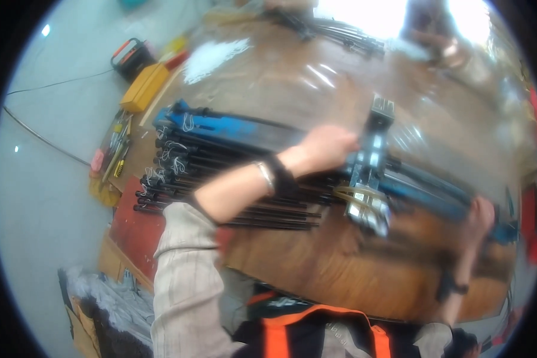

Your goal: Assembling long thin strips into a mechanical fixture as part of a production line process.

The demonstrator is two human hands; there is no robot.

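My left hand (331, 146) is closed, fingers curled, right beside a metal clamping fixture (370, 158) with a pale band looped round its near end. What the fingers hold is hidden. Blurred by motion, my right hand (481, 216) is closed at the right end of a dark rod (432, 177), which runs from the fixture above a blue bar (429, 198). Under and left of my left forearm lie several black rods (268, 216) side by side, with white strings (176, 165) tied at their left ends. Another blue piece (221, 124) lies along their far side.
A yellow box (144, 88) and a black-and-orange case (131, 58) stand at the far left. Hand tools (119, 146) lie by the wooden table's (292, 280) left edge. More rods (346, 36) lie at the far side, near another person's blurred hand (453, 53).
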